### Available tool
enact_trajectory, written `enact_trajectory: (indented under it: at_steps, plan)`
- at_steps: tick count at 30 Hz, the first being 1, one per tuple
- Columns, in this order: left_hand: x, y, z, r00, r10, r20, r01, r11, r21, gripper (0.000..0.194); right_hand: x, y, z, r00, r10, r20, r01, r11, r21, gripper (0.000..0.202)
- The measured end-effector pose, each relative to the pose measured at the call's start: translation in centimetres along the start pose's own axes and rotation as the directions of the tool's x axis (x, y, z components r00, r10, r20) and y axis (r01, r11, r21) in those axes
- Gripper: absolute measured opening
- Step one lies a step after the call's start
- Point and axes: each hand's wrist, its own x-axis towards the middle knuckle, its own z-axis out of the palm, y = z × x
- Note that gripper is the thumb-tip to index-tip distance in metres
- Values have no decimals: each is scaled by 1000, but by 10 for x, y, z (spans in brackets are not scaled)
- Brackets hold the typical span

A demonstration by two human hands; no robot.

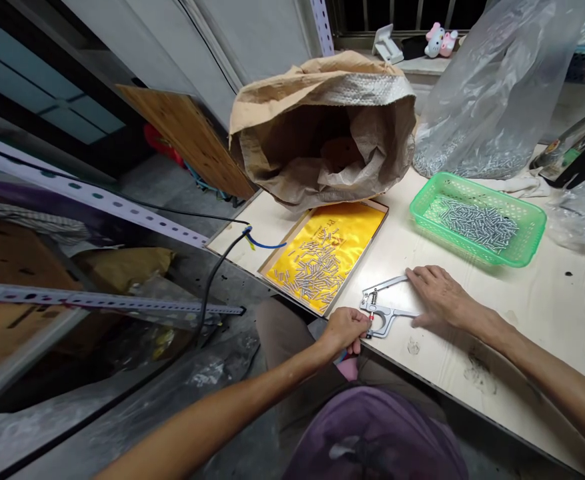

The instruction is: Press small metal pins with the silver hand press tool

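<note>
A grey metal hand squeeze tool (pixel 385 312) with two long handles, a spring and a rounded jaw opening lies on the table near its front edge. My right hand (pixel 439 295) is around the ends of its handles, which are spread apart. At the jaw, my left hand (pixel 346 329) has thumb and fingers pinched together; a small reddish bit shows by the fingertips, but the held piece is too small to name. Left of the tool, a shallow tray (pixel 356 288) lined with yellow cloth holds many small metal spring-like pieces (pixel 317 270).
A green plastic basket (pixel 527 250) with similar metal pieces stands at the right. Behind the tray, an open brown paper sack (pixel 322 133) leans over it. A clear plastic bag (pixel 492 100) of metal pieces is behind. A black cable (pixel 212 280) crosses the table's left corner.
</note>
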Motion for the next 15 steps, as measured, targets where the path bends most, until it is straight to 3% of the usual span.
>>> enact_trajectory:
  at_steps: [8, 10, 11, 12, 14, 15]
  plan:
    - [-3, -1, 1, 999, -33, 15, 33, 999, 39, 19, -5, -7, -2, 999, 38, -18, -37, 998, 54, 67]
    - [-2, -4, -1, 999, 32, -19, -29, 993, 117, 17, -7, -6, 0, 999, 45, -23, -43, 996, 79, 63]
    - [-4, -6, -1, 990, 122, -67, -108, 977, 186, 15, -10, -5, 3, 999, 39, -31, -36, 995, 92, 60]
    - [-6, -6, 0, 962, 248, -117, -207, 937, 280, 12, -13, -4, 7, 999, 24, -45, -19, 994, 106, 58]
    - [-11, -5, 7, 823, 545, -161, -400, 757, 517, 8, -21, 1, 21, 995, -9, -104, 24, 990, 137, 51]
    - [-12, -3, 13, 760, 641, -103, -451, 636, 626, 9, -23, 6, 31, 988, -24, -153, 49, 986, 160, 50]
